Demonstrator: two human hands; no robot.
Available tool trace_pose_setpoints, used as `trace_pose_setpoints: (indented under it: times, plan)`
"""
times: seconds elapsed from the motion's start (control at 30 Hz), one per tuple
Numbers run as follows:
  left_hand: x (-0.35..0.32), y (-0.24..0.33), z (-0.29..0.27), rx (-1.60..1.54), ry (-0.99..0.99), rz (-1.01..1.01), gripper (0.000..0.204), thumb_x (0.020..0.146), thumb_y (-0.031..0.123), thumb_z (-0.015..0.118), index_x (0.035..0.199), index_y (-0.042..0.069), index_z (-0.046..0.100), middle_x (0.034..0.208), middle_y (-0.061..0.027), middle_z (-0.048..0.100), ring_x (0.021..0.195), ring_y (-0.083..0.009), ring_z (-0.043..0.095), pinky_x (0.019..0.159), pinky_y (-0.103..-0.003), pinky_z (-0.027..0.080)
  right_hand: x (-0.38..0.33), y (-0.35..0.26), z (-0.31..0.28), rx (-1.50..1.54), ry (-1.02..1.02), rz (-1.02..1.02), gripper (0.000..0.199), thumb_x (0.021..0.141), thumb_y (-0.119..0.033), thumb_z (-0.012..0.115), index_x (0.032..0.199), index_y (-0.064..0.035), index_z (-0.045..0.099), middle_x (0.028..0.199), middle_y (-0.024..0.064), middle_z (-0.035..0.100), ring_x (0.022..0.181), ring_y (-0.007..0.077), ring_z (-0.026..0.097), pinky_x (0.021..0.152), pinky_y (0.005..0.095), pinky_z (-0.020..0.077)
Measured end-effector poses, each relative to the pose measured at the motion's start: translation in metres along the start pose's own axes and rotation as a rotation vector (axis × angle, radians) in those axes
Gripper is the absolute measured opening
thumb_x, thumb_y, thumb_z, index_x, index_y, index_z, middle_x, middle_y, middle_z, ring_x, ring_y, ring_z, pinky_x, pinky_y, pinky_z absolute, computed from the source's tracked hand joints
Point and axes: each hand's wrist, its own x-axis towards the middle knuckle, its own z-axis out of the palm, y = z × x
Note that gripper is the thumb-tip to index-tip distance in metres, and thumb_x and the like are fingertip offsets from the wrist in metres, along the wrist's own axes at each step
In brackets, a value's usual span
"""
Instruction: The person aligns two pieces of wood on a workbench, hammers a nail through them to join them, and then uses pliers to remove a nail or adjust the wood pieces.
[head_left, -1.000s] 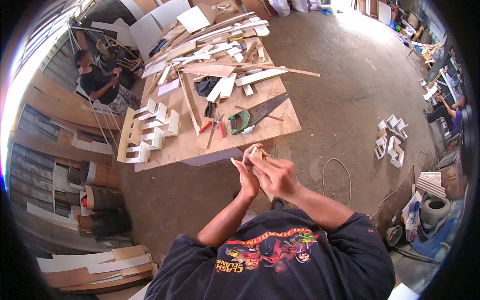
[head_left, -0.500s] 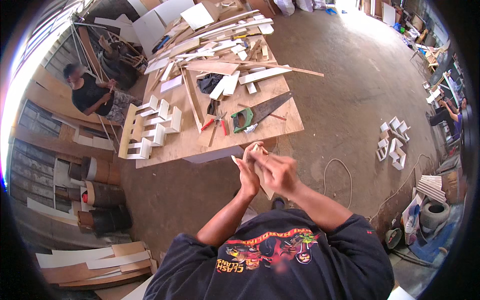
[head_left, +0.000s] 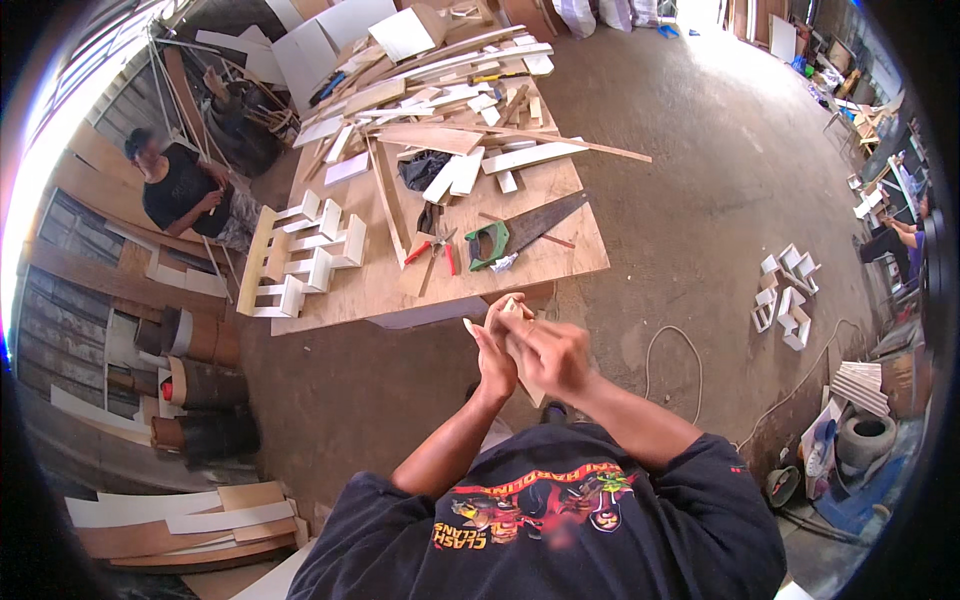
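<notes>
Just beyond my chest, my left hand point(head_left: 494, 362) is wrapped round a pale, narrow piece of wood point(head_left: 535, 391), its thumb sticking up. The lower end of the wood shows below the hands. Fingers bent, my right hand point(head_left: 556, 358) presses against the upper part of the same piece; whatever is under its fingertips is hidden. On the workbench point(head_left: 560, 245) ahead lie a green-handled hand saw point(head_left: 488, 245) and red-handled pliers point(head_left: 430, 252). A white and wooden rack-like assembly point(head_left: 312, 262) stands at the bench's left corner.
Wood offcuts point(head_left: 440, 100) are heaped over the bench's far part. Another person point(head_left: 180, 185) is at the left, a second point(head_left: 905, 238) at the far right. White box frames point(head_left: 790, 285) and a cable point(head_left: 672, 330) lie on the floor. Stacked boards point(head_left: 190, 530) sit lower left.
My right hand has shifted slightly along the wood, while the left keeps its hold. The person at the left has lowered their hands a little.
</notes>
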Motion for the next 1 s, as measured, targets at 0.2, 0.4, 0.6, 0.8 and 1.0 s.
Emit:
trace_pose_setpoints:
  times: [0.2,0.4,0.6,0.8,1.0]
  plan:
    - [0.002,-0.004,-0.009,-0.013,-0.047,0.006,0.097,0.093,0.082,0.020,0.141,0.001,0.045,0.121,-0.0110,0.059,0.111,-0.0223,0.058,0.100,-0.036,0.045,-0.001,-0.006,-0.005,0.010,0.012,-0.014,0.030,0.090,-0.008,0.067,0.119,-0.0067,0.072,0.080,0.0141,0.070,0.066,0.0284,0.070,0.058,0.0364,0.0535]
    - [0.004,-0.003,0.004,0.080,0.091,-0.018,0.097,0.093,0.082,0.018,0.139,0.001,0.048,0.121,-0.0099,0.059,0.114,-0.0208,0.054,0.103,-0.035,0.041,-0.001,-0.002,-0.004,-0.050,0.055,0.100,0.031,0.090,-0.006,0.066,0.121,-0.0060,0.071,0.083,0.0154,0.071,0.069,0.0291,0.071,0.060,0.0372,0.0537]
    - [0.002,-0.007,0.006,0.292,0.159,0.073,0.096,0.096,0.078,0.011,0.136,0.000,0.051,0.120,-0.0095,0.059,0.113,-0.0206,0.055,0.103,-0.034,0.040,-0.003,0.005,0.001,-0.014,0.102,0.090,0.032,0.089,-0.004,0.066,0.121,-0.0050,0.071,0.094,0.0173,0.073,0.081,0.0317,0.073,0.068,0.0385,0.0568]
    - [-0.004,0.002,0.013,0.278,0.144,0.018,0.097,0.096,0.078,0.006,0.135,0.000,0.051,0.123,-0.0096,0.059,0.115,-0.0206,0.054,0.106,-0.034,0.038,0.001,0.014,-0.005,-0.064,0.019,0.230,0.032,0.089,-0.006,0.066,0.120,-0.0060,0.071,0.092,0.0166,0.073,0.078,0.0309,0.073,0.065,0.0383,0.0564]
    - [-0.007,-0.010,0.012,0.200,0.226,0.003,0.096,0.096,0.077,0.008,0.133,0.000,0.053,0.115,-0.0102,0.059,0.109,-0.0200,0.055,0.102,-0.034,0.041,-0.005,0.007,-0.011,-0.048,0.045,0.122,0.030,0.090,-0.005,0.067,0.119,-0.0046,0.072,0.088,0.0160,0.073,0.072,0.0297,0.072,0.061,0.0383,0.0550]
